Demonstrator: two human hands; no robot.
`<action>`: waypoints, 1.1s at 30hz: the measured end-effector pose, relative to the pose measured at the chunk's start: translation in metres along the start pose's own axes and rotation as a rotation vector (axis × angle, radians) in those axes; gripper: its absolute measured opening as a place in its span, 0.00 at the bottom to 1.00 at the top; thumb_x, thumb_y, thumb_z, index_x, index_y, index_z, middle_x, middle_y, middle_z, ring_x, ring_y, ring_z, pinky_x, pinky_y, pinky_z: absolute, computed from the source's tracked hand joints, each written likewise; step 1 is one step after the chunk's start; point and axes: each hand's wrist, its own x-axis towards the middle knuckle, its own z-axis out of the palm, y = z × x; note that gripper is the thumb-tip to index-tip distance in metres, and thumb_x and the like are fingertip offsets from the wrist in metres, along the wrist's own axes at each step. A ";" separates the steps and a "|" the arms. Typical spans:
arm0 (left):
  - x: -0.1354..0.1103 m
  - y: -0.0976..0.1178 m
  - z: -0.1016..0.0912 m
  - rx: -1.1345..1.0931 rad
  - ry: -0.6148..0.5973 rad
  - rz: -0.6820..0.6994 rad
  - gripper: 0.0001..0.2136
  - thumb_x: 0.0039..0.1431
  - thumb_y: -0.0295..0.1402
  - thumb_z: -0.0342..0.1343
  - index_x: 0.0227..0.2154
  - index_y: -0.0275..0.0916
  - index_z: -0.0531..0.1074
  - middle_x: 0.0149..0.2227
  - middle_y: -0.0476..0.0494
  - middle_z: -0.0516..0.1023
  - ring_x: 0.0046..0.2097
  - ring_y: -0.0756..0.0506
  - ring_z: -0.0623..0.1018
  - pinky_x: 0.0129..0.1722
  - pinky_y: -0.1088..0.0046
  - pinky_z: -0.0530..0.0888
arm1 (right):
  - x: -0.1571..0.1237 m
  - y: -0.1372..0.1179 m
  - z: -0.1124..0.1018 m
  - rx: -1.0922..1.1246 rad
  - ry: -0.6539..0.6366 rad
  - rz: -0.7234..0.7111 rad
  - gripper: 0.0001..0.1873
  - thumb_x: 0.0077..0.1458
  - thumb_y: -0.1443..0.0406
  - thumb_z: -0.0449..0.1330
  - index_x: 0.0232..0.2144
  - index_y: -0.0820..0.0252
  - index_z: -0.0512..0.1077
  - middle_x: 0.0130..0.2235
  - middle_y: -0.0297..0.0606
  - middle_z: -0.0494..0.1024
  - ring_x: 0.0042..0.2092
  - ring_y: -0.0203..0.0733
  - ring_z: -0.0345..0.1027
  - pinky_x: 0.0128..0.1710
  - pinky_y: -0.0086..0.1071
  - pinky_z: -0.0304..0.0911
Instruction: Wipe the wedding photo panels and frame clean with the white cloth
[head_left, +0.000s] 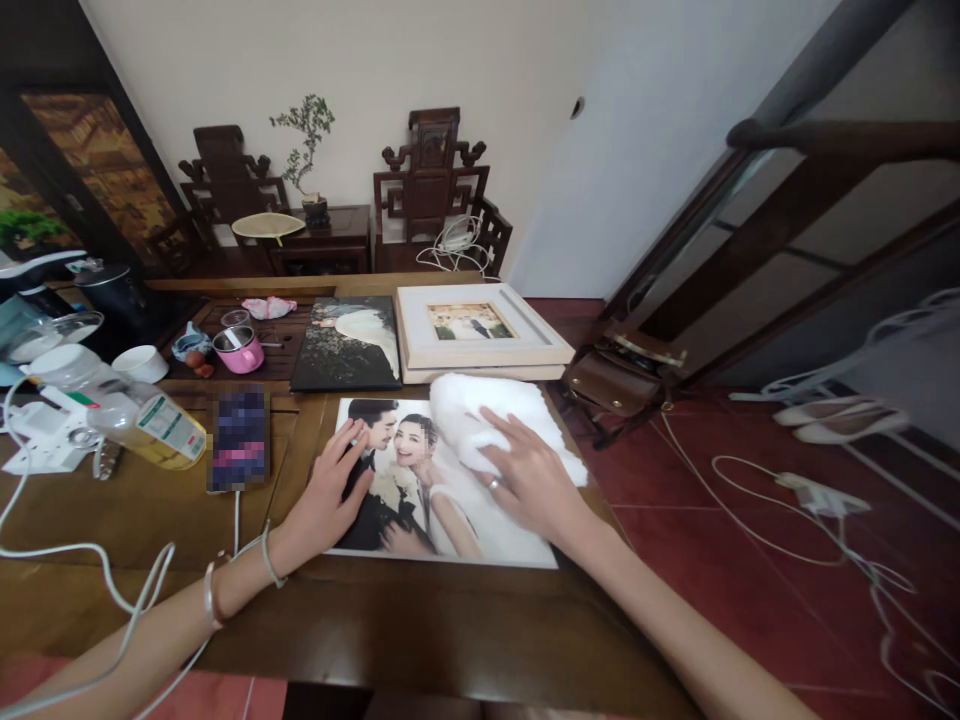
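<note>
A large photo panel (409, 490) of a couple lies flat on the wooden table in front of me. My left hand (341, 485) rests on its left part, fingers stretched out over the dark-suited figure. On the panel's upper right, my right hand (517, 465) presses down on a bunched white cloth (465, 400), with the fingers spread over it and a ring on one finger. The cloth covers the panel's upper right corner and hangs past its right side.
Behind the panel lie a dark photo panel (349, 345) and a stack of white picture frames (484, 315). To the left are a phone (238, 440) with a cable, an oil-coloured bottle (161, 425), a pink mug (238, 350) and a kettle (112, 300). A brown bag (626, 380) hangs beside the table.
</note>
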 end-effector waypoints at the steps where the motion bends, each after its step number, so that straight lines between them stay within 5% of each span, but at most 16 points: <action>1: 0.000 0.000 0.000 -0.001 0.003 0.002 0.22 0.66 0.35 0.43 0.62 0.48 0.51 0.65 0.43 0.51 0.66 0.40 0.49 0.62 0.52 0.52 | -0.006 -0.006 -0.001 -0.002 -0.008 -0.005 0.08 0.49 0.71 0.55 0.29 0.62 0.74 0.58 0.52 0.66 0.62 0.57 0.51 0.57 0.57 0.53; 8: -0.001 -0.001 0.002 0.000 0.009 -0.001 0.23 0.66 0.35 0.43 0.63 0.49 0.49 0.66 0.44 0.50 0.66 0.40 0.49 0.62 0.51 0.53 | -0.065 -0.073 -0.010 0.114 -0.001 -0.230 0.05 0.41 0.70 0.57 0.17 0.58 0.68 0.63 0.42 0.57 0.64 0.59 0.45 0.58 0.56 0.52; 19: 0.000 0.001 -0.001 0.003 -0.003 0.009 0.23 0.66 0.35 0.43 0.63 0.48 0.49 0.65 0.44 0.51 0.66 0.41 0.48 0.63 0.53 0.52 | 0.017 -0.005 0.005 0.009 -0.025 -0.046 0.10 0.49 0.70 0.56 0.34 0.62 0.75 0.56 0.53 0.67 0.61 0.57 0.53 0.57 0.55 0.53; 28: -0.001 0.002 0.001 -0.033 -0.003 -0.046 0.22 0.66 0.36 0.43 0.62 0.48 0.52 0.66 0.44 0.50 0.66 0.40 0.49 0.62 0.52 0.52 | -0.055 -0.078 -0.004 0.116 0.027 -0.183 0.03 0.40 0.69 0.59 0.20 0.58 0.71 0.60 0.48 0.62 0.63 0.60 0.47 0.58 0.56 0.52; 33: -0.001 0.002 0.000 -0.020 0.002 -0.029 0.22 0.66 0.35 0.43 0.62 0.47 0.51 0.66 0.43 0.50 0.66 0.41 0.49 0.63 0.53 0.52 | -0.038 -0.053 -0.005 0.162 -0.051 -0.161 0.05 0.42 0.70 0.58 0.23 0.57 0.73 0.59 0.45 0.64 0.62 0.56 0.51 0.58 0.55 0.52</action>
